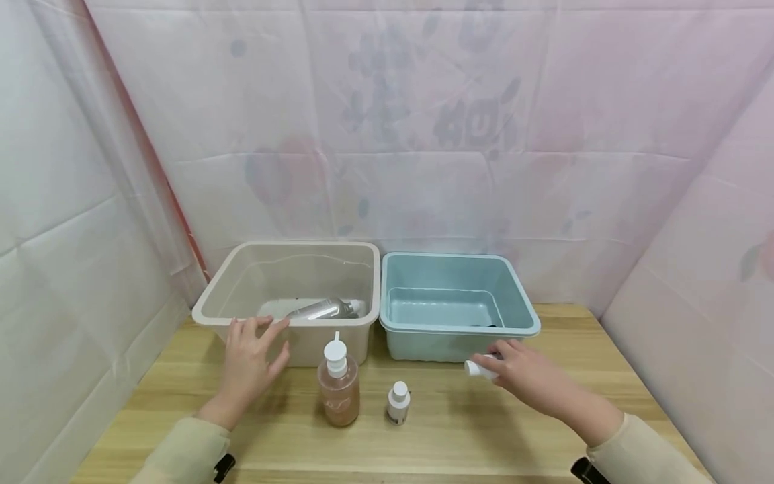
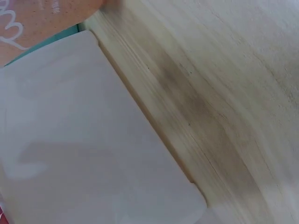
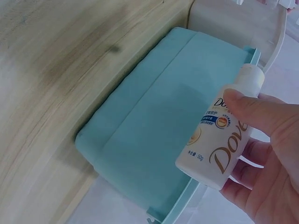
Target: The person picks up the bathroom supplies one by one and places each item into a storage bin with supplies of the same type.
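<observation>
While the head view showed the left hand (image 1: 249, 363) left of centre, its grip relaxed at the beige tub's (image 1: 307, 347) front rim, the right hand (image 1: 527, 376), lower right, had its grip curled around a white Dove bottle (image 1: 480, 370) near the blue tub (image 1: 429, 345). A pump bottle (image 1: 339, 398) and a smaller bottle (image 1: 398, 407) stood on the surface (image 1: 435, 447), lower centre. The left wrist view showed the beige tub's wall lower left. In the right wrist view, the Dove bottle tilted right of centre, cap toward upper right.
</observation>
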The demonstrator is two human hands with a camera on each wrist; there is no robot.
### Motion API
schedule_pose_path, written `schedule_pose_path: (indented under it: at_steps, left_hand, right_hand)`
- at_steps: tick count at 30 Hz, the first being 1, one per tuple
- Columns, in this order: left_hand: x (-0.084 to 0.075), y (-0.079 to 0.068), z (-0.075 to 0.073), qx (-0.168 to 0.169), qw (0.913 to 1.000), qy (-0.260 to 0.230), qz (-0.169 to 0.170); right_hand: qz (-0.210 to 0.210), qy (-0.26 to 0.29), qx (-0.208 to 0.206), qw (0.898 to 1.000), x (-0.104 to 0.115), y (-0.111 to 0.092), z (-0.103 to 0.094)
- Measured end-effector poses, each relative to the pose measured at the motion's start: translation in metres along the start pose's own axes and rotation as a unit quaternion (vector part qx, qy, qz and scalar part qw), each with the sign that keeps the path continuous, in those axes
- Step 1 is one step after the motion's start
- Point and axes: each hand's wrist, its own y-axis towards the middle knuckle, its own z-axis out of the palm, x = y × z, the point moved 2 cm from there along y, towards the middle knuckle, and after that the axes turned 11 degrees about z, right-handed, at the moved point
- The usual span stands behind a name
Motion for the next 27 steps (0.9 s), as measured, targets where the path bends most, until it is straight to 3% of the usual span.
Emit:
schedule_pose_path:
  at_steps: [12,27]
  left_hand:
    - [0.0014,0.0019,-0.0029,0.023,0.9997,0.005,0.008]
    - [0.0004,0.004,-0.003,0.019,0.9997,-0.005,0.012]
  right_hand:
    - [-0.006,0.0,-0.02,1.0,0.0004,0.0003,-0.0001]
    - [-0.007,0.003,-0.01,1.0,0.0024,0.008,-0.0048]
